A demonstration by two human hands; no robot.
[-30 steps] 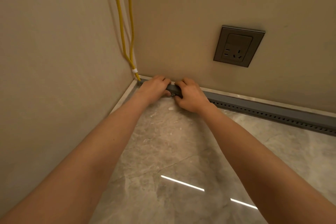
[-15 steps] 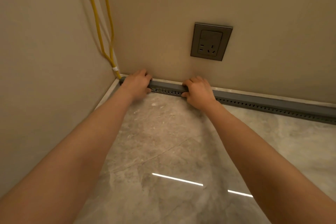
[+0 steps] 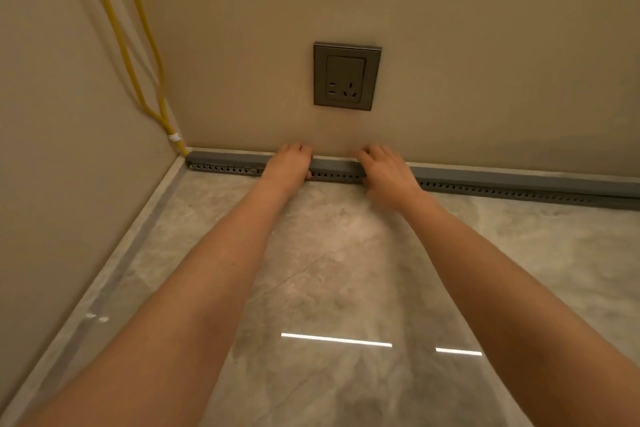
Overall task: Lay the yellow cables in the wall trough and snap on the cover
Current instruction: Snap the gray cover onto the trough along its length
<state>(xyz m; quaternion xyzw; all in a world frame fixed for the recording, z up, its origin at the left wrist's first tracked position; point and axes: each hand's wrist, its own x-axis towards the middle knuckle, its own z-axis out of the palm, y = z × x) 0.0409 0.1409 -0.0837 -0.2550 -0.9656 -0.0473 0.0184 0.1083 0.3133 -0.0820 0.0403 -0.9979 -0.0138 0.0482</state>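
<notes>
**Room corner at floor level, head view.** At far left the side wall point(image 3: 52, 149) meets the back wall point(image 3: 485, 45). Two yellow cables point(image 3: 138, 55) descend along this corner, converge, and are bound by a white tie point(image 3: 175, 138) just above the floor. Below the tie they enter the left end of the wall trough point(image 3: 221, 168), a grey channel with a slotted front face. It runs along the foot of the back wall from the corner to the right edge of the view, and the cables are hidden inside it.

The cover point(image 3: 235, 158), a plain grey strip, lies along the top of the trough over its whole visible length. Whether it is fully seated cannot be told.

The left hand point(image 3: 289, 163) lies across the cover, right of the corner section. Its fingers point(image 3: 298, 149) bend over the top toward the wall and its thumb point(image 3: 307, 174) rests against the slotted front, so the hand grips the cover and trough between them. A short bare stretch of cover separates the two hands. Above this gap a grey wall socket point(image 3: 346, 76) is set in the back wall, well apart from the trough.

The right hand point(image 3: 384, 168) is motion-blurred and lies across the cover, its fingers point(image 3: 369, 153) reaching over the top to the foot of the wall. Whether they clasp the cover or only press on it cannot be told.

Both bare forearms point(image 3: 225, 270) extend from the lower edge over the glossy marble floor point(image 3: 329, 253), which carries two bright light streaks point(image 3: 336, 340)
</notes>
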